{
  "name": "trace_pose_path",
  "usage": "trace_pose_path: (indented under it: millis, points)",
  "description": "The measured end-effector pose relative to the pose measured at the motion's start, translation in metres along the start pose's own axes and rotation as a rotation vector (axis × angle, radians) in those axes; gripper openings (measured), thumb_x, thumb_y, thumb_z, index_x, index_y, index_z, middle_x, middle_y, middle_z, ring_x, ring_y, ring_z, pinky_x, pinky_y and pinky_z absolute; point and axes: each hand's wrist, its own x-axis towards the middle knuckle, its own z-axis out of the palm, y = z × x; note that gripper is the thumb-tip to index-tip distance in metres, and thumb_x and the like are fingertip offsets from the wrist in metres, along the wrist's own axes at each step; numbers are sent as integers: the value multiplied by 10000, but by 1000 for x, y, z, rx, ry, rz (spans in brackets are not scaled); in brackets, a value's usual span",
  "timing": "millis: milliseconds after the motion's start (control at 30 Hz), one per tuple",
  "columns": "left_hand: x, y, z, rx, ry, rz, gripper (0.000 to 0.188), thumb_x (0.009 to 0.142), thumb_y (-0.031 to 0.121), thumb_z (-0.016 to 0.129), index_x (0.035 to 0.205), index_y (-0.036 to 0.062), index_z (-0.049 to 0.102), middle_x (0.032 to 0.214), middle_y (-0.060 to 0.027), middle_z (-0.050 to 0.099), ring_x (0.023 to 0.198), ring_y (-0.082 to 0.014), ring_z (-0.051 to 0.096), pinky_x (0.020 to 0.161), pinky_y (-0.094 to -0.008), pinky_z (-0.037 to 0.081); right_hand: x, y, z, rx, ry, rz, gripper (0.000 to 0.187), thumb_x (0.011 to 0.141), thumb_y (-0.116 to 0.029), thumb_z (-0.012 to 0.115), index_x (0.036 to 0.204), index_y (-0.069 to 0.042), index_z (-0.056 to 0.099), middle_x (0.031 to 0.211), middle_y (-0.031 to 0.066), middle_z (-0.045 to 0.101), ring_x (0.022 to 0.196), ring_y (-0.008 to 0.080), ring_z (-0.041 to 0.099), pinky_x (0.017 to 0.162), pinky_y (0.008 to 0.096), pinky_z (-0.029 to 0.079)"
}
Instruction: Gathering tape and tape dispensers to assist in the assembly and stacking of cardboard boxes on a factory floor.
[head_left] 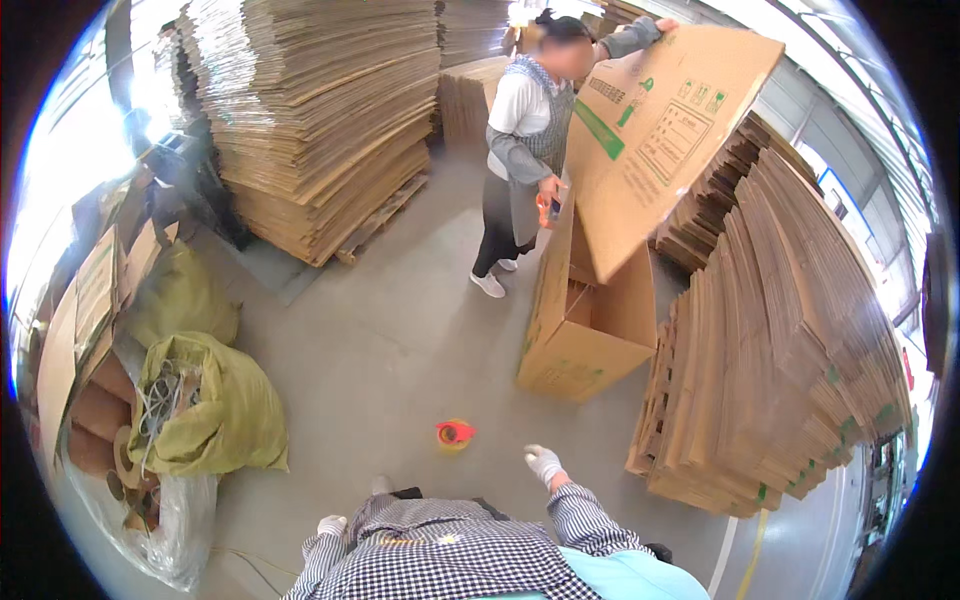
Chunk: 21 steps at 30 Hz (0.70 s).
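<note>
My left hand (332,525), in a white glove, hangs beside the checked apron; its fingers are too small to make out. Held out over the floor in front of me is my right hand (543,464), also in a white glove, its fingers curled in with nothing visible in them. Nearest to it, a red and yellow tape dispenser (455,434) lies on the floor. Farther ahead stands a long cardboard box (570,358) with its top open. A large flat cardboard sheet (665,130) is tilted above that box, in a co-worker's raised hand.
The co-worker (530,130) also holds an orange tool (546,210). Flattened cartons are stacked on the right (765,340), and a tall cardboard stack (320,120) rests on a pallet at back left. A green woven sack (215,405) with scraps stands left.
</note>
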Motion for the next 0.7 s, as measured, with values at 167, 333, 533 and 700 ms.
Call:
trace_pose_path:
  millis: [167,333,533,700]
  points:
    - [84,-68,-80,-704,24,-210,285,900,290,562,1042,89,704,885,-67,720,765,-179,682,710,-338,540,-43,79,109,-310,-295,265,373,871,-269,448,1113,-99,676,1227,146,614,1165,333,558,1000,421,441]
    - [158,-95,-172,-339,-193,-104,368,945,281,436,1115,27,641,1041,-145,683,899,-289,668,800,-414,531,-99,31,136,-169,-294,512,380,865,-266,493,1173,-129,668,1277,126,599,1217,276,541,1027,363,434]
    - [187,-70,-213,-356,-42,17,355,915,295,502,1106,48,669,1053,-138,698,954,-263,668,859,-385,515,-111,-42,133,13,19,615,399,832,-287,536,1178,-133,662,1183,124,649,1138,307,592,980,381,463]
    - [169,-13,-203,-547,-63,70,381,860,335,599,1107,59,683,1074,-138,699,1020,-253,655,911,-346,491,-64,-64,113,-73,-64,580,414,841,-335,537,1182,-132,658,1228,110,630,1164,296,573,998,372,447]
